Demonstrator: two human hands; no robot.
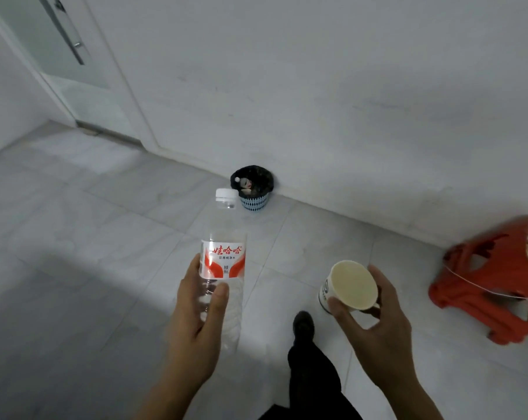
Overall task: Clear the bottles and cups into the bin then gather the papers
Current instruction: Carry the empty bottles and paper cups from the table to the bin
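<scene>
My left hand (196, 322) grips a clear plastic bottle (223, 253) with a white cap and a red and white label, held upright. My right hand (378, 322) holds a paper cup (352, 284), its open mouth tipped toward me and its inside empty. A small blue bin (254, 192) with a black liner stands on the floor against the wall, ahead of both hands. Some rubbish lies inside it. No papers are in view.
A red plastic stool (487, 283) lies tipped over at the right by the wall, with a string across it. A white door (74, 71) is at the far left. My dark trouser leg and shoe (305, 328) show between my hands on the grey tiled floor.
</scene>
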